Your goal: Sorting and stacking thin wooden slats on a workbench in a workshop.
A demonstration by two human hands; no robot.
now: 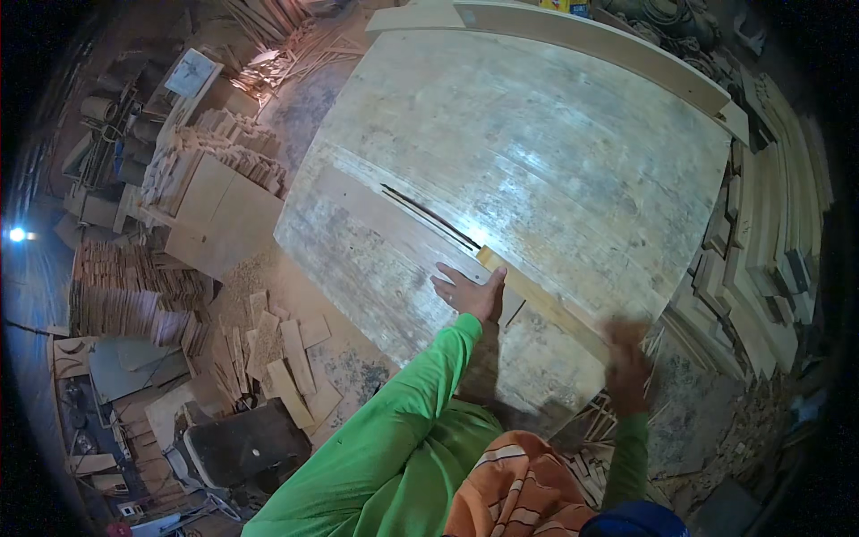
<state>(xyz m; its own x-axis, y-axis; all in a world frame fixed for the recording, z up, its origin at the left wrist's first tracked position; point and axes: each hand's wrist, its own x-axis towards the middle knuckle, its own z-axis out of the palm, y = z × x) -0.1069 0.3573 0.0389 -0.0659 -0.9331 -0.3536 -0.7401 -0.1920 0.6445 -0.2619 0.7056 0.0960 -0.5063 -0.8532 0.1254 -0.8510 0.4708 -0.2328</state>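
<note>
A pale wooden strip (547,299) lies at a slant on a large, worn worktable (550,134). Its far end meets a long dark slot (429,215) cut in the tabletop. My left hand (475,295) is beside that end, fingers spread, with the thumb at the strip's edge; whether it touches is not clear. At the strip's near end, by the table's edge, is my right hand (627,362). It is motion-blurred, and its grip on the wood cannot be made out. A smooth flat panel (376,218) is set along the slot's left side.
A long board (590,43) lines the table's far edge. Planks (758,268) are stacked on the right. Bundled thin slats (127,295), a leaning panel (218,211) and wood offcuts (288,362) occupy the left floor. A dark flat-topped object (245,440) stands at lower left.
</note>
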